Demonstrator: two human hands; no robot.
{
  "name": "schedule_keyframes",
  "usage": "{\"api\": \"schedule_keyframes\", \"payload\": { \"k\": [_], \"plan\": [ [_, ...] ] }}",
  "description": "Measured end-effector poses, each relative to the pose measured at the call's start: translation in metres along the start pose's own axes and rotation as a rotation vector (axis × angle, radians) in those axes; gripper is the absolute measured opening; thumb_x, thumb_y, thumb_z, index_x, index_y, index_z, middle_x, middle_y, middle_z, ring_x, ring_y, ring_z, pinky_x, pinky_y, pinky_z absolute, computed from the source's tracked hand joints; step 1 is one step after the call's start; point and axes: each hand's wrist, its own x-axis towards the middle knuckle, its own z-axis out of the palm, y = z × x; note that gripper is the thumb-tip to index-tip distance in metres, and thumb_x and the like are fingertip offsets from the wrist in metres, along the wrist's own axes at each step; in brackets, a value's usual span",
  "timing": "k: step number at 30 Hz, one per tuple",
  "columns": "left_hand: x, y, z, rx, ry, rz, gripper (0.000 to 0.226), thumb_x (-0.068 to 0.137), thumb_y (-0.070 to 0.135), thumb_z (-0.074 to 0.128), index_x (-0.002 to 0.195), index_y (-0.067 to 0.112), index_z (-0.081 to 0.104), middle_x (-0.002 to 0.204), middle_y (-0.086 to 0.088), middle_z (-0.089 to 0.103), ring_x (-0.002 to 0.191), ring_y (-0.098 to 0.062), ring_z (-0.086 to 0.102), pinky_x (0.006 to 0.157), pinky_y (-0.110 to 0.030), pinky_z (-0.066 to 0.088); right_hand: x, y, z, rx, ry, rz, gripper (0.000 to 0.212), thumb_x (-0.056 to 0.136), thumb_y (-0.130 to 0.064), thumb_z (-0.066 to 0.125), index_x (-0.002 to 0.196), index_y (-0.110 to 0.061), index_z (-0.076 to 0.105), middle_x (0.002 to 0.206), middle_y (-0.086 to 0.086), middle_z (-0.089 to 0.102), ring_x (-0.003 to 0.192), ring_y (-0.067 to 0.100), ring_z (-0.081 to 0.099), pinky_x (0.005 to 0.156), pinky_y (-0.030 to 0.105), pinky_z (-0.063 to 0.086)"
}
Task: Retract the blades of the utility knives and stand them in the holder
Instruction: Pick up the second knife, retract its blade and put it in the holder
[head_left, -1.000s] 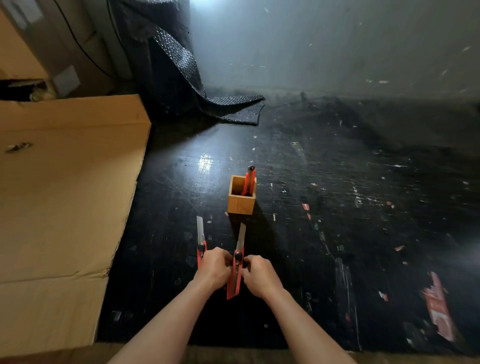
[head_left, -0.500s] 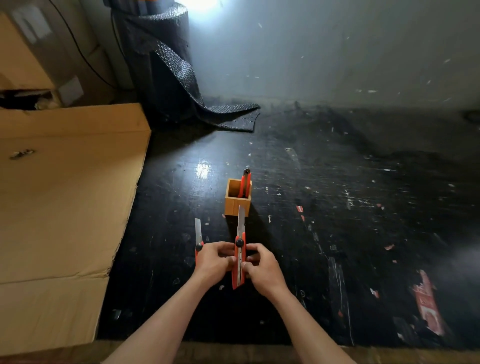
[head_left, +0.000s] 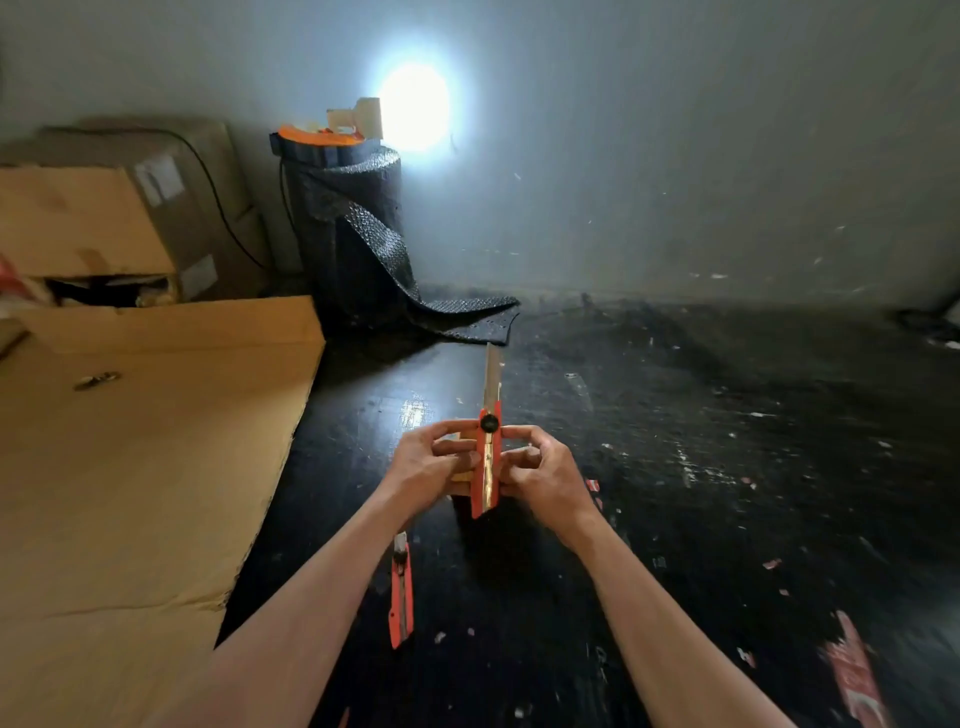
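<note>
I hold a red utility knife (head_left: 487, 462) upright in front of me, its long blade fully out and pointing up. My left hand (head_left: 434, 462) grips the body from the left, my right hand (head_left: 540, 470) from the right, fingertips near the black lock wheel. Behind my hands only a sliver of the wooden holder (head_left: 461, 475) shows; its contents are hidden. A second red utility knife (head_left: 401, 592) lies on the dark floor under my left forearm, blade end pointing away from me.
A large flat cardboard sheet (head_left: 145, 441) covers the floor to the left. Cardboard boxes (head_left: 104, 218) stand at the back left. A roll of black bubble wrap (head_left: 353, 228) stands by the wall, its loose end spread on the floor. Scraps litter the dark floor (head_left: 727, 467).
Both hands have lifted the knife off the floor and raised it in front of the holder. The camera tilted up, so the second knife now lies lower in view.
</note>
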Motion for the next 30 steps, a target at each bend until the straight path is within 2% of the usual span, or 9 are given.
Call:
{"api": "schedule_keyframes", "payload": {
  "k": [4,6,8,12,15,17,23,27,30],
  "plan": [
    [-0.003,0.02,0.002,-0.035,0.006,0.073,0.039,0.091,-0.015,0.066,0.123,0.007,0.07,0.098,-0.013,0.084,0.082,-0.026,0.082,0.066,-0.038,0.067,0.006,-0.033,-0.003,-0.183,0.078,-0.133,0.042,0.094,0.008,0.062,0.129,-0.015,0.059,0.102,0.008,0.074,0.087,0.019,0.077,0.069,0.025,0.064],
    [-0.006,0.025,0.003,-0.051,0.004,0.09,0.04,0.091,-0.014,0.065,0.124,0.008,0.071,0.102,-0.015,0.083,0.086,-0.028,0.082,0.07,-0.04,0.067,0.008,-0.047,-0.003,-0.24,0.106,-0.199,0.045,0.097,0.002,0.062,0.134,-0.023,0.056,0.102,0.003,0.074,0.084,0.011,0.077,0.07,0.024,0.064],
    [-0.007,0.028,0.004,-0.068,0.017,0.093,0.04,0.091,-0.014,0.066,0.124,0.009,0.071,0.104,-0.016,0.083,0.087,-0.027,0.081,0.073,-0.04,0.068,0.01,-0.059,-0.004,-0.31,0.112,-0.237,0.041,0.1,-0.006,0.062,0.134,-0.028,0.057,0.105,-0.001,0.072,0.083,0.007,0.075,0.071,0.023,0.064],
    [-0.01,0.038,0.002,-0.045,0.027,0.103,0.039,0.092,-0.014,0.065,0.122,0.011,0.073,0.101,-0.013,0.083,0.086,-0.026,0.082,0.076,-0.042,0.067,0.01,-0.071,-0.004,-0.433,0.076,-0.3,0.026,0.101,-0.013,0.062,0.122,-0.028,0.064,0.108,-0.005,0.07,0.086,0.001,0.068,0.062,0.012,0.057],
    [-0.013,0.042,-0.001,-0.04,0.031,0.111,0.04,0.09,-0.013,0.068,0.123,0.01,0.073,0.103,-0.016,0.083,0.089,-0.031,0.081,0.078,-0.046,0.067,0.01,-0.073,-0.002,-0.418,0.08,-0.309,0.026,0.1,-0.014,0.064,0.112,-0.036,0.063,0.106,-0.011,0.067,0.091,0.004,0.068,0.07,0.018,0.059],
    [-0.015,0.042,-0.001,-0.048,0.031,0.105,0.04,0.089,-0.013,0.069,0.122,0.01,0.073,0.104,-0.017,0.083,0.093,-0.034,0.081,0.077,-0.046,0.067,0.011,-0.073,-0.002,-0.383,0.068,-0.296,0.025,0.099,-0.013,0.065,0.113,-0.035,0.064,0.105,-0.012,0.068,0.089,0.005,0.07,0.072,0.023,0.064],
    [-0.018,0.037,0.004,-0.088,0.034,0.075,0.043,0.088,-0.02,0.063,0.12,0.008,0.074,0.099,-0.018,0.083,0.087,-0.032,0.082,0.072,-0.044,0.067,0.006,-0.06,-0.006,-0.317,0.008,-0.25,0.025,0.099,-0.009,0.064,0.11,-0.031,0.069,0.11,-0.003,0.071,0.093,0.016,0.075,0.081,0.037,0.066],
    [-0.013,0.04,0.003,-0.088,0.054,0.077,0.046,0.087,-0.019,0.064,0.124,0.006,0.074,0.104,-0.018,0.083,0.098,-0.041,0.079,0.078,-0.049,0.067,0.0,-0.053,-0.007,-0.273,-0.02,-0.226,0.023,0.098,-0.007,0.064,0.111,-0.025,0.071,0.11,-0.003,0.073,0.097,0.016,0.075,0.084,0.038,0.065],
    [-0.012,0.045,0.006,-0.061,0.043,0.079,0.048,0.087,-0.021,0.059,0.124,0.007,0.074,0.105,-0.018,0.082,0.099,-0.04,0.079,0.081,-0.051,0.066,-0.004,-0.053,-0.01,-0.23,-0.011,-0.212,0.024,0.098,-0.003,0.063,0.111,-0.023,0.07,0.109,-0.003,0.072,0.096,0.014,0.075,0.084,0.034,0.065]
  ]
}}
